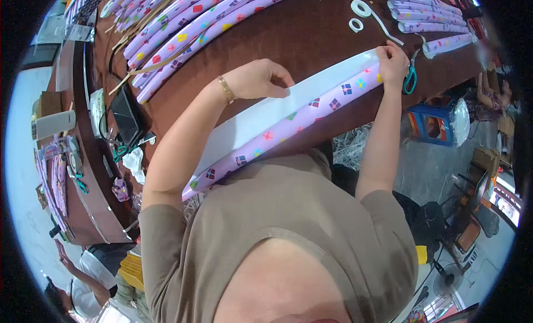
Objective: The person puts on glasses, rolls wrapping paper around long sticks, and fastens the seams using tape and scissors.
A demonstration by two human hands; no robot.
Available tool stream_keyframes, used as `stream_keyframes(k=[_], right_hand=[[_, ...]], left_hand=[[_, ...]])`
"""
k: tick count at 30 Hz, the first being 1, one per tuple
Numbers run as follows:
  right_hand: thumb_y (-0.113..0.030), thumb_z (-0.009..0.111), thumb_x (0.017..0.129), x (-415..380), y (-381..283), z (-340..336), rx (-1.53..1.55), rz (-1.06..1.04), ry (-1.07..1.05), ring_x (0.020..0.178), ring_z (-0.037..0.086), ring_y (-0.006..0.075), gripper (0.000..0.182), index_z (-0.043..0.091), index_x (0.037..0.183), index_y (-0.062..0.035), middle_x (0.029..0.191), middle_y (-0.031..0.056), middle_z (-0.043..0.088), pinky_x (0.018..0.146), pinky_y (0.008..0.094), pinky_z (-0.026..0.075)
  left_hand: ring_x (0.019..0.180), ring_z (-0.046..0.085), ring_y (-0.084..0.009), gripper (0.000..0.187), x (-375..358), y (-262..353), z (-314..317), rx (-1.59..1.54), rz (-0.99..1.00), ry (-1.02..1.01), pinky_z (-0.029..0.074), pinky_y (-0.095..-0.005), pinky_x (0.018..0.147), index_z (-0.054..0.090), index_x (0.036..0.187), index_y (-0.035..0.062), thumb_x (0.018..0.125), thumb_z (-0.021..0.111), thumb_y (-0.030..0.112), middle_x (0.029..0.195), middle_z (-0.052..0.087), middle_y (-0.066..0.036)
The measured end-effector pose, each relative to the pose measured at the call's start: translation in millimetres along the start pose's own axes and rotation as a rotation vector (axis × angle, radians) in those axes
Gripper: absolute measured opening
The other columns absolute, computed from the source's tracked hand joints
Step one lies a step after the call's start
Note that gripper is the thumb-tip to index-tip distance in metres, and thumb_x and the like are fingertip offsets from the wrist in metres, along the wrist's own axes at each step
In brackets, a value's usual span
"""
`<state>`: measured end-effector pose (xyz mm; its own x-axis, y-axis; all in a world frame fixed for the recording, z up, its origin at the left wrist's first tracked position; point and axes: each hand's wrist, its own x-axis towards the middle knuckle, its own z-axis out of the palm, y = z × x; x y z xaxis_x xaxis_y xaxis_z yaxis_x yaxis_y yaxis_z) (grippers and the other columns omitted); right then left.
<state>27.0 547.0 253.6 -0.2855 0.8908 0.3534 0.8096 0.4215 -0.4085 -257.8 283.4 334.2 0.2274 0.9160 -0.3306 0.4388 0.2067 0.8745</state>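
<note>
A partly rolled sheet of lilac wrapping paper [294, 117], printed with small coloured gift shapes, lies across the table's near edge, right against my torso. Its plain white inner side [239, 126] faces up behind the rolled part. My left hand [264, 79] is over this white side, fingers curved and apart from the thumb, fingertips right at the paper. At the far right end, my right hand [393, 62] is closed around the roll. Beside it lie teal-handled scissors [410, 80].
Long lilac rolls [194, 37] lie at the back left, shorter finished rolls [427, 14] at the back right. A white tape roll [361, 8] sits on the brown table [311, 23]. A black box [126, 116] stands left. Another person [89, 284] is at lower left.
</note>
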Motion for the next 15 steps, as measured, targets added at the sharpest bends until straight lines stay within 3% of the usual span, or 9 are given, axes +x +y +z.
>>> stream_keyframes(k=[1,7,10,12,15], right_hand=[[-0.037,0.067,0.081,1,5,4,0.051,0.037,-0.055,0.127,0.046,0.0268,0.023,0.075,0.084,-0.0157,0.126,-0.0040,0.063,0.110,0.0464,0.029],[-0.037,0.068,0.080,3,7,4,0.058,0.040,-0.075,0.127,0.047,0.0268,0.023,0.075,0.085,-0.0156,0.127,-0.0033,0.063,0.109,0.0460,0.031],[-0.037,0.068,0.080,7,17,10,0.074,0.026,-0.062,0.126,0.048,0.0270,0.023,0.075,0.084,-0.0151,0.127,-0.0026,0.064,0.109,0.0459,0.031],[-0.037,0.068,0.080,7,14,8,0.107,0.008,-0.064,0.126,0.048,0.0270,0.024,0.075,0.084,-0.0148,0.127,-0.0023,0.064,0.109,0.0459,0.031],[-0.036,0.068,0.080,3,9,6,0.071,0.023,-0.046,0.125,0.049,0.0275,0.024,0.075,0.084,-0.0140,0.126,-0.0018,0.064,0.108,0.0463,0.032]], left_hand=[[0.086,0.066,-0.0193,0.026,-7,-1,0,-0.003,-0.004,0.005,0.051,-0.0315,0.082,0.072,0.102,0.0037,0.080,0.069,0.018,0.093,0.071,-0.009],[0.086,0.065,-0.0157,0.023,-27,-3,3,-0.071,0.045,0.019,0.051,-0.0302,0.081,0.071,0.102,0.0038,0.082,0.068,0.014,0.092,0.071,-0.008],[0.083,0.065,-0.0146,0.023,-23,-9,8,-0.059,-0.022,0.062,0.051,-0.0299,0.078,0.069,0.104,0.0044,0.083,0.068,0.014,0.090,0.071,-0.007],[0.085,0.060,-0.0095,0.022,-22,-8,10,-0.116,0.010,0.064,0.049,-0.0273,0.080,0.066,0.109,0.0024,0.088,0.067,0.009,0.093,0.069,-0.002],[0.081,0.064,-0.0138,0.024,-21,-15,10,-0.110,0.058,0.066,0.051,-0.0292,0.074,0.068,0.106,0.0058,0.084,0.068,0.013,0.090,0.070,-0.006]])
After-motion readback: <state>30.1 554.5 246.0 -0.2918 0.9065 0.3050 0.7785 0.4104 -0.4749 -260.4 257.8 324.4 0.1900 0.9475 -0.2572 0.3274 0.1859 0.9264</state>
